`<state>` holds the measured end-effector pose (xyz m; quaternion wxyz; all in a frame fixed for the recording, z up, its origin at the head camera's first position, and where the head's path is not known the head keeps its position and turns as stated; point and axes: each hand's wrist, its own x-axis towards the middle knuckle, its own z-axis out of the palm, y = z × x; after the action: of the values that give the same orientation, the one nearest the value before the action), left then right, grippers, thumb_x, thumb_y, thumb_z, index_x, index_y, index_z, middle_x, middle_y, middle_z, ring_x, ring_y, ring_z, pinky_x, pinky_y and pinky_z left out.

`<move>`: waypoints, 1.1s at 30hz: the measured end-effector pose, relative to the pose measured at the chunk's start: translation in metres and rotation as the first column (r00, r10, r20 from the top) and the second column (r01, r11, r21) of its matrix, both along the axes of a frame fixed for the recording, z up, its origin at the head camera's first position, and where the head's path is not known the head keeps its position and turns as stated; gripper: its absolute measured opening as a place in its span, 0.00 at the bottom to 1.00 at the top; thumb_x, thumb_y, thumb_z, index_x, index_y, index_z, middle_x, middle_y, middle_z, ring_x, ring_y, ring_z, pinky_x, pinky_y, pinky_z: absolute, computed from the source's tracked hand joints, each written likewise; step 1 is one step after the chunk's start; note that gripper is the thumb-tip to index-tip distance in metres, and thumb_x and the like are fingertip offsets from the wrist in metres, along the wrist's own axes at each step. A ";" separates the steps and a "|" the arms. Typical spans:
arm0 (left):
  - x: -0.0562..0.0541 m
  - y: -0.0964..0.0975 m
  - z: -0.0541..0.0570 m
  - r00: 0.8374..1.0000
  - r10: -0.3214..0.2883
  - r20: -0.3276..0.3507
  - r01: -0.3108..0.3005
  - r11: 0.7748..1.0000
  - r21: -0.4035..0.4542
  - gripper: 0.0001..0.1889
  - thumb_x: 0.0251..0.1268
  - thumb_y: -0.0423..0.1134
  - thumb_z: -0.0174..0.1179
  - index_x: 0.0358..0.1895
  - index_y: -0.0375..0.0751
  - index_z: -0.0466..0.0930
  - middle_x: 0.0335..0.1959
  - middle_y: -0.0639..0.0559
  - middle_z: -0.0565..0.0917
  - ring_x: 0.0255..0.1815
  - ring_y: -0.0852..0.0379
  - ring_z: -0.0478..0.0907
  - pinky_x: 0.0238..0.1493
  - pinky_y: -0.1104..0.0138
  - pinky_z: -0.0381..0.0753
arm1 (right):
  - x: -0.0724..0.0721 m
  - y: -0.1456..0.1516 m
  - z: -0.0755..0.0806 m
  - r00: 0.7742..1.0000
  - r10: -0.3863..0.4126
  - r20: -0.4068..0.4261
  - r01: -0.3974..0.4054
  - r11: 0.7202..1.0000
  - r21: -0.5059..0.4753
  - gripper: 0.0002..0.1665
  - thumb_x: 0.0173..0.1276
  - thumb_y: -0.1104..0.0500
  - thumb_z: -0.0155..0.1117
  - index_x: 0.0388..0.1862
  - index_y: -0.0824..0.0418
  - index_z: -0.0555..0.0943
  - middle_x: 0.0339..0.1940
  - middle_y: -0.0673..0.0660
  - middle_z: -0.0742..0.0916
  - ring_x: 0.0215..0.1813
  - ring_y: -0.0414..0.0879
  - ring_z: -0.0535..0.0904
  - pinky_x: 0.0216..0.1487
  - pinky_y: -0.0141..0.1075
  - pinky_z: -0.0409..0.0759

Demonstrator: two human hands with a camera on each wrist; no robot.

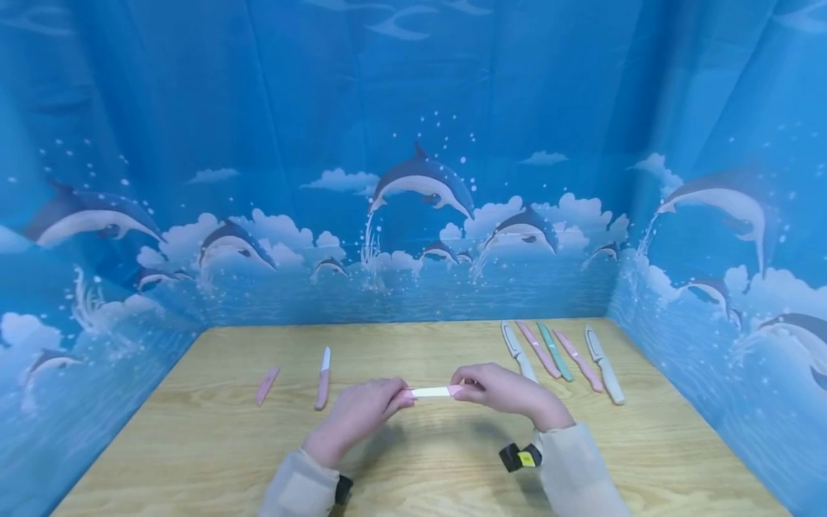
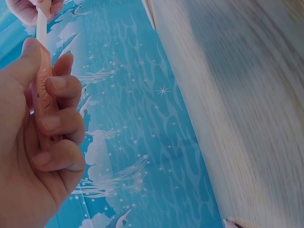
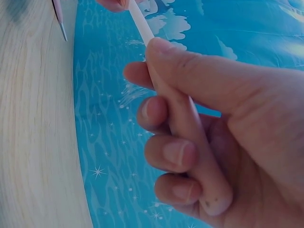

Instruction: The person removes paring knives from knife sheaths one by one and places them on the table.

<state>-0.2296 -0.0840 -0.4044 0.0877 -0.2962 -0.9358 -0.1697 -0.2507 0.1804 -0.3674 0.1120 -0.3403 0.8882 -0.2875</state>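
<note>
Above the table, a knife with a pale blade (image 1: pixel 431 393) spans the space between both hands. My right hand (image 1: pixel 500 391) grips its pink handle (image 3: pixel 187 128), with the thumb laid along it and the fingers curled round. At the blade's other end, my left hand (image 1: pixel 365 411) holds a pink sheath (image 2: pixel 45 90) with small slots, fingers wrapped about it. In the left wrist view the bare middle of the blade (image 2: pixel 42 28) shows between sheath and right hand. The blade's tip is hidden at the sheath.
On the table's left lie a loose pink sheath (image 1: pixel 266 385) and an uncovered pink-handled knife (image 1: pixel 323 378). To the right, several knives lie side by side, among them a green knife (image 1: pixel 555 352) and a white knife (image 1: pixel 604 365). A dolphin-print curtain (image 1: pixel 413 237) surrounds the table.
</note>
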 end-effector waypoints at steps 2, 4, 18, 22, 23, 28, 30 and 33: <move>0.000 0.001 0.000 1.000 -0.004 0.002 0.004 1.000 0.000 0.20 0.72 0.60 0.44 0.39 0.53 0.79 0.24 0.66 0.78 0.22 0.70 0.69 0.23 0.72 0.71 | 0.000 0.001 0.000 1.000 0.001 0.000 -0.001 1.000 -0.002 0.11 0.73 0.52 0.57 0.46 0.56 0.81 0.28 0.45 0.81 0.26 0.35 0.69 0.28 0.31 0.72; 0.000 0.001 0.000 1.000 -0.006 0.000 0.006 1.000 0.003 0.20 0.72 0.61 0.44 0.39 0.53 0.79 0.24 0.66 0.78 0.22 0.70 0.69 0.23 0.71 0.71 | 0.000 0.002 0.000 1.000 -0.005 -0.003 0.005 1.000 0.006 0.11 0.73 0.52 0.57 0.45 0.55 0.81 0.28 0.44 0.80 0.25 0.35 0.69 0.28 0.31 0.72; -0.003 0.001 -0.002 1.000 0.013 -0.026 -0.014 1.000 -0.015 0.14 0.72 0.56 0.49 0.39 0.54 0.79 0.26 0.66 0.80 0.24 0.70 0.73 0.26 0.70 0.75 | -0.001 0.002 -0.001 0.999 -0.034 -0.009 0.034 0.999 0.035 0.11 0.73 0.52 0.57 0.45 0.55 0.81 0.29 0.43 0.81 0.26 0.36 0.71 0.29 0.31 0.74; -0.004 0.000 -0.002 1.000 0.011 -0.028 -0.011 1.000 -0.019 0.13 0.72 0.55 0.51 0.39 0.53 0.79 0.25 0.66 0.79 0.23 0.70 0.72 0.26 0.70 0.75 | -0.002 0.003 0.000 1.000 -0.018 -0.012 0.018 1.000 0.024 0.12 0.73 0.52 0.57 0.45 0.57 0.81 0.29 0.44 0.81 0.26 0.35 0.71 0.30 0.31 0.74; -0.004 0.000 -0.002 1.000 0.008 -0.025 -0.008 1.000 -0.018 0.13 0.71 0.54 0.51 0.39 0.53 0.79 0.24 0.66 0.78 0.23 0.70 0.72 0.26 0.70 0.75 | -0.002 0.003 0.000 1.000 -0.015 -0.011 0.015 1.000 0.023 0.12 0.73 0.52 0.57 0.45 0.57 0.81 0.29 0.44 0.81 0.26 0.35 0.71 0.30 0.31 0.74; -0.002 0.000 -0.001 1.000 -0.001 -0.027 0.001 1.000 -0.011 0.14 0.72 0.56 0.49 0.39 0.53 0.79 0.24 0.67 0.78 0.23 0.71 0.71 0.26 0.71 0.75 | -0.001 0.004 -0.001 1.000 -0.021 0.002 0.021 1.000 0.021 0.12 0.73 0.52 0.57 0.46 0.57 0.81 0.29 0.44 0.81 0.27 0.36 0.72 0.30 0.31 0.75; -0.002 0.000 -0.001 1.000 -0.007 -0.024 0.007 1.000 -0.005 0.16 0.72 0.57 0.47 0.39 0.53 0.79 0.24 0.66 0.78 0.23 0.70 0.71 0.26 0.70 0.74 | -0.001 0.004 -0.001 1.000 -0.027 0.014 0.026 0.999 0.020 0.12 0.73 0.52 0.57 0.46 0.57 0.81 0.31 0.44 0.82 0.29 0.38 0.73 0.32 0.32 0.75; -0.003 -0.001 0.000 1.000 -0.004 -0.025 0.004 1.000 0.001 0.17 0.72 0.58 0.46 0.39 0.53 0.79 0.26 0.66 0.79 0.24 0.69 0.73 0.26 0.69 0.75 | -0.002 0.005 -0.001 0.999 -0.029 0.030 0.029 1.000 0.009 0.13 0.73 0.51 0.56 0.47 0.56 0.81 0.34 0.45 0.83 0.32 0.40 0.75 0.34 0.33 0.76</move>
<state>-0.2325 -0.0851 -0.4043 0.0992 -0.3002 -0.9339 -0.1668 -0.2531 0.1857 -0.3684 0.1228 -0.3225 0.8926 -0.2903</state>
